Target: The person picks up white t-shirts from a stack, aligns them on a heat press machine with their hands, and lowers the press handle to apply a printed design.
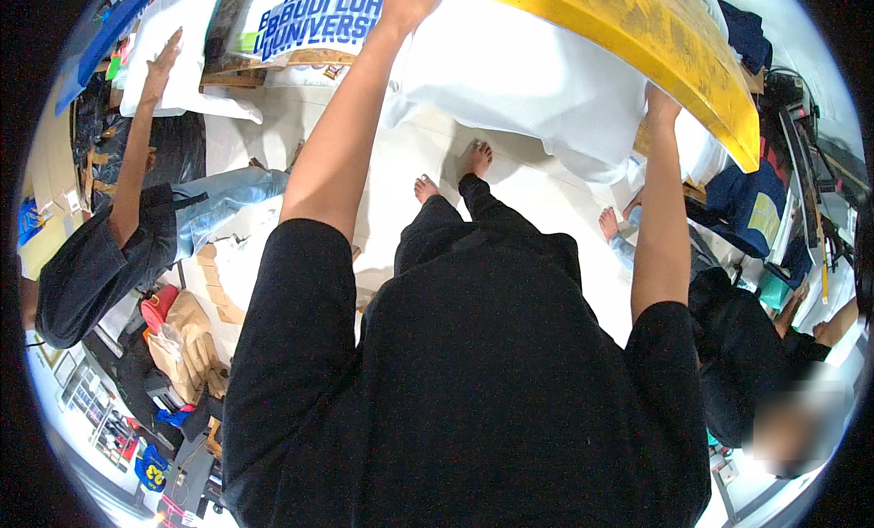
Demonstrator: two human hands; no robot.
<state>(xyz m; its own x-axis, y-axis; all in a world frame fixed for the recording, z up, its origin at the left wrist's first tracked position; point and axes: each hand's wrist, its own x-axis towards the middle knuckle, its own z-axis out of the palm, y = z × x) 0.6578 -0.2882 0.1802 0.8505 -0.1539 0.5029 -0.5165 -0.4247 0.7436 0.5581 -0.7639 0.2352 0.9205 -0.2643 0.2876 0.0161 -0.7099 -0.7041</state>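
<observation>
A long yellow frame [619, 36] with dark smudges spans the top of the view, bent by the lens, and slopes down to the right. My left hand [410, 7] reaches up to its left part; the upper edge of the picture cuts the fingers off. On the right, my right hand [663, 105] meets the lower edge of the frame, which hides its fingers. White cloth [519, 82] hangs below the frame, between my arms. Left of my left forearm lies a white printed piece [314, 23] with large blue lettering, beside a wooden edge.
At the left a person in a black shirt [109, 264] stretches a hand [162, 68] over a white-covered surface [191, 36]. Another person [737, 346] is close on my right. Brown paper bags [187, 341] lie at the lower left; dark blue cloth [751, 209] hangs at the right.
</observation>
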